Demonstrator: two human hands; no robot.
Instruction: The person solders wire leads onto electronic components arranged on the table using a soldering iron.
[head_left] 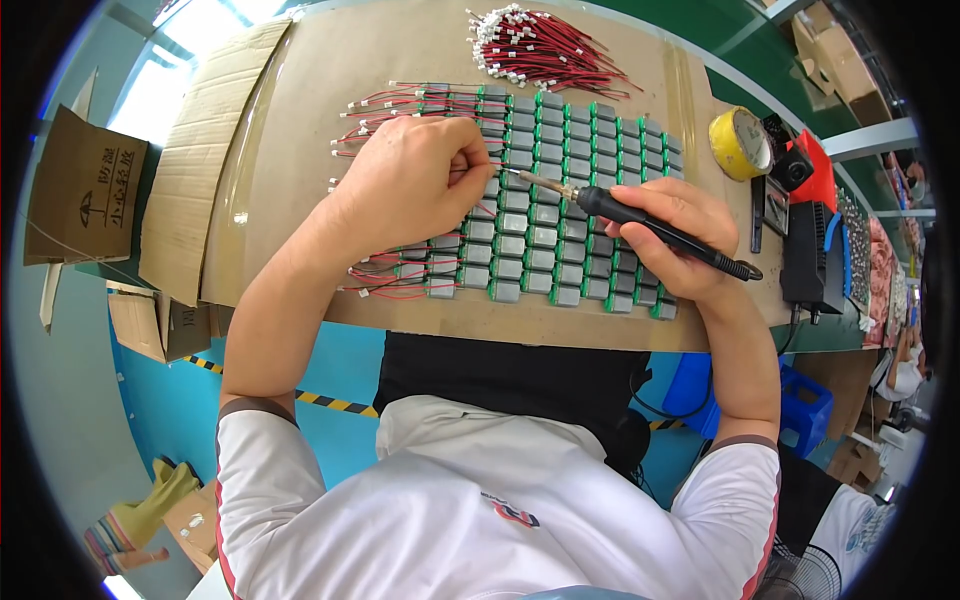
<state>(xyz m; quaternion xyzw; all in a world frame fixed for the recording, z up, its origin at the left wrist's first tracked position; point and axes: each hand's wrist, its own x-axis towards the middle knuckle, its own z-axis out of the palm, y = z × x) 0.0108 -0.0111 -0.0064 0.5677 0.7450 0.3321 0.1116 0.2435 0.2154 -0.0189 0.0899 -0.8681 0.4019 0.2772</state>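
Observation:
My right hand (682, 225) grips a soldering iron (635, 212) by its black handle, pen-like. Its metal tip points left and meets the fingertips of my left hand (425, 180). That hand is closed in a pinch on a thin wire lead, mostly hidden by the fingers, over the left part of the grid. Rows of small grey blocks with green edges (541, 236) lie under both hands. Along the left side, several blocks carry red and black leads (385, 278) with white plugs; my left hand and wrist cover some of them.
A pile of red and black leads with white plugs (530, 55) lies at the table's far side. To the right are a yellow tape roll (738, 143) and a black box-shaped unit (812, 258). A cardboard flap (205, 160) stands along the left edge.

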